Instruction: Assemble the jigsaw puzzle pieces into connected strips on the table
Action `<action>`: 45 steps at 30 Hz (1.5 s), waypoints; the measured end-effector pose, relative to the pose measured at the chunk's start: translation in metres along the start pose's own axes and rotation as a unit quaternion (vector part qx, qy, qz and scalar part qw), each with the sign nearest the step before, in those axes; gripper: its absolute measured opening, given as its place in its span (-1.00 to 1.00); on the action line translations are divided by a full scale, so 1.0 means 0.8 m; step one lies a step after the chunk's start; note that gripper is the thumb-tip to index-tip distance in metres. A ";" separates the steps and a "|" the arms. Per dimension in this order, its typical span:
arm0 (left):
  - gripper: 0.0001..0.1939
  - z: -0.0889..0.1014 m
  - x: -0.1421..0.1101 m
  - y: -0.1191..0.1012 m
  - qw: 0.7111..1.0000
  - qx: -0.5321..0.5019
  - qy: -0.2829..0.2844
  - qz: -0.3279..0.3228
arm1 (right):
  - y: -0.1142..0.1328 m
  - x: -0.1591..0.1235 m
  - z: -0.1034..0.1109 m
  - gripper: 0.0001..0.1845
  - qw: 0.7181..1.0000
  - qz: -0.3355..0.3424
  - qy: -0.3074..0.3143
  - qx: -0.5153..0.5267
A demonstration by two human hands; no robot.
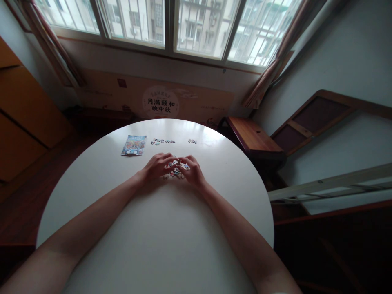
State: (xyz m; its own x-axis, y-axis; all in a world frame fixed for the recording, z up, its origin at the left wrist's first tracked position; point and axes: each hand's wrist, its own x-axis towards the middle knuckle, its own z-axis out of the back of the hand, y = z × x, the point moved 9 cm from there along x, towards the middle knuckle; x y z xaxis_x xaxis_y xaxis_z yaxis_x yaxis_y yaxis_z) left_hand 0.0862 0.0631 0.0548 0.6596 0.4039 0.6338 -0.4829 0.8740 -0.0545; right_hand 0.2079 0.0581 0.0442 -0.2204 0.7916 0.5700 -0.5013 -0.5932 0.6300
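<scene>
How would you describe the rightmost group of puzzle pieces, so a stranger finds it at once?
Start at the round white table and look past the right hand toward the windows. The small group of puzzle pieces lies there, shorter than the row of pieces to its left and apart from the pile nearer the person.

Round white tabletop (171,228). Far left: colourful printed packet (134,145), possibly sheet. Right of it, rows of jigsaw pieces (157,141), then smaller jigsaw cluster (192,141). Nearer: loose jigsaw heap (177,173).

Multicoloured jigsaw pieces (177,173) lie heaped; at the heap's eleven o'clock, a longer cluster (157,140); at one, a shorter cluster (192,141).
</scene>
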 end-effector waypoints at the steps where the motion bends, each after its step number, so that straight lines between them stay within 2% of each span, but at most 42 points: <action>1: -0.75 0.001 0.001 -0.001 1.000 0.000 0.000 0.001 | 0.000 0.000 0.000 -0.73 1.000 -0.001 -0.001 0.001; 22: -0.85 0.002 0.003 -0.003 1.000 0.006 0.004 -0.009 | 0.000 0.000 0.000 -0.75 1.000 -0.005 0.003 -0.002; 36: -0.77 -0.006 0.003 -0.009 0.997 0.064 0.034 -0.034 | 0.001 0.000 0.000 -0.72 1.000 0.001 -0.004 0.001; 45: -0.80 0.002 0.005 -0.013 0.998 0.055 0.005 -0.039 | 0.000 0.000 0.001 -0.70 1.000 0.007 -0.008 0.004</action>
State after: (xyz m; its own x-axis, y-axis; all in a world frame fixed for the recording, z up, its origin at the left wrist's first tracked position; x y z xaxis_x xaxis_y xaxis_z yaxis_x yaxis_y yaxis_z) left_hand 0.0928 0.0554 0.0592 0.7034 0.3398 0.6244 -0.4905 0.8677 0.0804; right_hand 0.2085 0.0582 0.0443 -0.2142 0.7805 0.5874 -0.4911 -0.6058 0.6259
